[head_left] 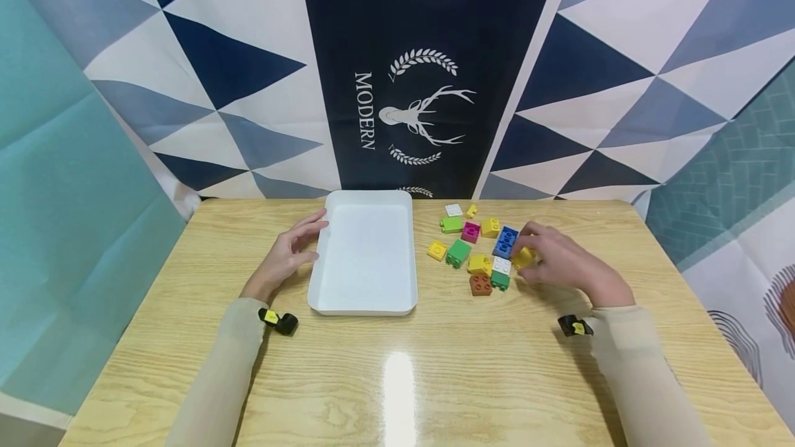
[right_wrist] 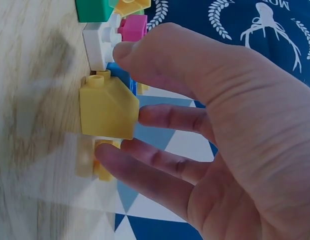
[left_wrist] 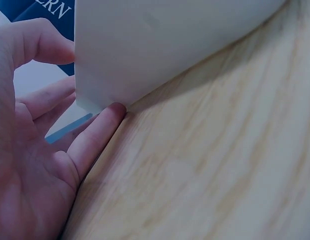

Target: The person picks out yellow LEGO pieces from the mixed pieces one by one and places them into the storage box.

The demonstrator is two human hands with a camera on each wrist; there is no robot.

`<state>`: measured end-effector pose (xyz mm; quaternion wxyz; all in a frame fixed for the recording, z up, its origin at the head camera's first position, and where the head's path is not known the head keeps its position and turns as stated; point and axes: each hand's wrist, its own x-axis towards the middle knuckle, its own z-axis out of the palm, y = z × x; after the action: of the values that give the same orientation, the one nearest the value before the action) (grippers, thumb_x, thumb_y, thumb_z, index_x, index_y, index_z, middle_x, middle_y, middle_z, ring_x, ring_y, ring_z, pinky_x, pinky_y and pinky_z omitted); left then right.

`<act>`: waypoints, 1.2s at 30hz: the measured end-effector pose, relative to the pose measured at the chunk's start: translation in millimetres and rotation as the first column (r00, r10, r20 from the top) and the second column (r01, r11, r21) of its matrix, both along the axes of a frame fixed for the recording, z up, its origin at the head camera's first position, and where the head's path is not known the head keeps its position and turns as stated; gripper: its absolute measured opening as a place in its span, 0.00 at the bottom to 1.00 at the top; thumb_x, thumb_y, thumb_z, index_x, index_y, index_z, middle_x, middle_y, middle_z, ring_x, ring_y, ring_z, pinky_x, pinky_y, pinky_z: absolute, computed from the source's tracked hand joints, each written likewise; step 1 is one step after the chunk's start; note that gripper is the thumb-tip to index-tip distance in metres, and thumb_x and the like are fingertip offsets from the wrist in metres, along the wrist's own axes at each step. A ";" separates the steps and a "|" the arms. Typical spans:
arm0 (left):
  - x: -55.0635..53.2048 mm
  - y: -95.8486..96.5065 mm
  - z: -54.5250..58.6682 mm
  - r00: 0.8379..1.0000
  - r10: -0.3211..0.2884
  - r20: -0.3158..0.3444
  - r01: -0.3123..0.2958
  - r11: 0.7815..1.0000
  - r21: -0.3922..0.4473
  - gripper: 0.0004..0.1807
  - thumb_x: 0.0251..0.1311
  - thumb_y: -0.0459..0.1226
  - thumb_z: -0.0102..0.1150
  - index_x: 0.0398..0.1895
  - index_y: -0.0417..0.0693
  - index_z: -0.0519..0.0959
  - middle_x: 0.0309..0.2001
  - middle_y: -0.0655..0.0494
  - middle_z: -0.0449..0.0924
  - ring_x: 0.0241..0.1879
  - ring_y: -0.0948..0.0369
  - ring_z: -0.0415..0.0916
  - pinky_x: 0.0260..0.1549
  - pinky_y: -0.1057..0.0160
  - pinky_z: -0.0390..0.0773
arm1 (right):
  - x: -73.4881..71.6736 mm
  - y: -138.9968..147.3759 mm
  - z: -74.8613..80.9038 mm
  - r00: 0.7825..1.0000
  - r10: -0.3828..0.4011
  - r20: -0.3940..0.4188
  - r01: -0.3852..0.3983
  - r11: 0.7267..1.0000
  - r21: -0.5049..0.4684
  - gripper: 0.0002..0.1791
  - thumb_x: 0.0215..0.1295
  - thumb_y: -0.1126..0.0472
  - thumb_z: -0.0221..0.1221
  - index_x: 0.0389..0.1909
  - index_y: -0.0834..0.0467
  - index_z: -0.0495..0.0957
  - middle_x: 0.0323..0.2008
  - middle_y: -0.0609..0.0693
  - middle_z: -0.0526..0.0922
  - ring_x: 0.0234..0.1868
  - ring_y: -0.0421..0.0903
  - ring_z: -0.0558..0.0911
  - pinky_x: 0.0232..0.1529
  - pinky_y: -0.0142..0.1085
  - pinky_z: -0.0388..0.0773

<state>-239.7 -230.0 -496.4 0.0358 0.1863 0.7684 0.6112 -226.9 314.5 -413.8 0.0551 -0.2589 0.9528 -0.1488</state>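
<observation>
My left hand (head_left: 287, 252) is at the left side of the white tray (head_left: 363, 310), its fingers spread along the wall. In the left wrist view, fingertips (left_wrist: 115, 111) touch the tray's lower corner. My right hand (head_left: 555, 261) reaches over a yellow brick (right_wrist: 106, 111) with a slanted face at the right of a group of toy bricks. Its thumb lies over the white brick (right_wrist: 99, 45), apart from the yellow one, and a finger (right_wrist: 167, 117) meets the yellow brick's side. Another fingertip is beside a second yellow piece (right_wrist: 102, 170). Blue brick (head_left: 505, 243) lies just left of this hand.
Between tray and right hand lie several bricks: a green brick (head_left: 458, 253), a light green brick (head_left: 451, 225), a magenta brick (head_left: 470, 232), a brown brick (head_left: 480, 285) and yellow ones. A patterned cloth (head_left: 397, 74) hangs behind the wooden table (head_left: 472, 378).
</observation>
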 end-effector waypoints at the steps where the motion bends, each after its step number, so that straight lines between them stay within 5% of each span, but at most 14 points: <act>1: -0.1 0.0 0.2 1.000 -0.001 0.000 0.001 1.000 0.000 0.36 0.66 0.19 0.58 0.80 0.27 0.71 0.93 0.40 0.54 0.92 0.37 0.52 0.73 0.86 0.64 | 0.0 -0.1 0.0 1.000 0.000 0.001 0.000 1.000 0.000 0.13 0.59 0.63 0.76 0.45 0.51 0.93 0.53 0.56 0.86 0.50 0.54 0.82 0.51 0.54 0.82; 11: -0.5 1.1 1.9 1.000 -0.005 -0.006 0.005 1.000 0.007 0.36 0.65 0.18 0.58 0.80 0.27 0.71 0.92 0.39 0.54 0.91 0.37 0.52 0.73 0.86 0.64 | -1.3 -2.4 -4.0 0.999 -0.022 0.039 0.022 1.000 0.011 0.10 0.61 0.67 0.74 0.41 0.51 0.93 0.55 0.58 0.84 0.47 0.52 0.82 0.47 0.48 0.83; 21: 1.0 0.0 0.6 1.000 -0.005 -0.006 0.005 1.000 0.004 0.36 0.66 0.19 0.58 0.80 0.26 0.71 0.92 0.39 0.54 0.92 0.37 0.51 0.73 0.86 0.64 | -4.1 -4.6 -12.2 0.997 -0.042 0.071 0.041 0.999 0.015 0.08 0.66 0.67 0.75 0.40 0.52 0.90 0.56 0.58 0.85 0.52 0.56 0.83 0.58 0.59 0.87; 30: 0.5 -0.4 -0.5 1.000 -0.008 -0.011 0.008 1.000 0.004 0.36 0.66 0.19 0.58 0.80 0.27 0.71 0.92 0.39 0.54 0.91 0.36 0.51 0.73 0.86 0.64 | -4.0 -6.6 -10.8 0.998 -0.037 0.051 0.036 0.999 0.020 0.10 0.65 0.69 0.75 0.46 0.58 0.90 0.50 0.56 0.88 0.43 0.50 0.80 0.47 0.46 0.83; 36: 0.2 -0.6 -0.7 1.000 -0.009 -0.011 0.009 1.000 -0.001 0.36 0.66 0.19 0.58 0.80 0.27 0.71 0.93 0.39 0.54 0.91 0.36 0.51 0.73 0.86 0.64 | -4.4 -6.2 -12.9 0.999 -0.029 0.037 0.029 0.999 0.023 0.13 0.65 0.70 0.75 0.50 0.59 0.92 0.51 0.57 0.90 0.45 0.50 0.83 0.49 0.47 0.86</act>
<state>-239.5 -230.6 -497.1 0.0343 0.1929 0.7682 0.6095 -231.3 308.3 -426.7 0.0738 -0.2416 0.9568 -0.1437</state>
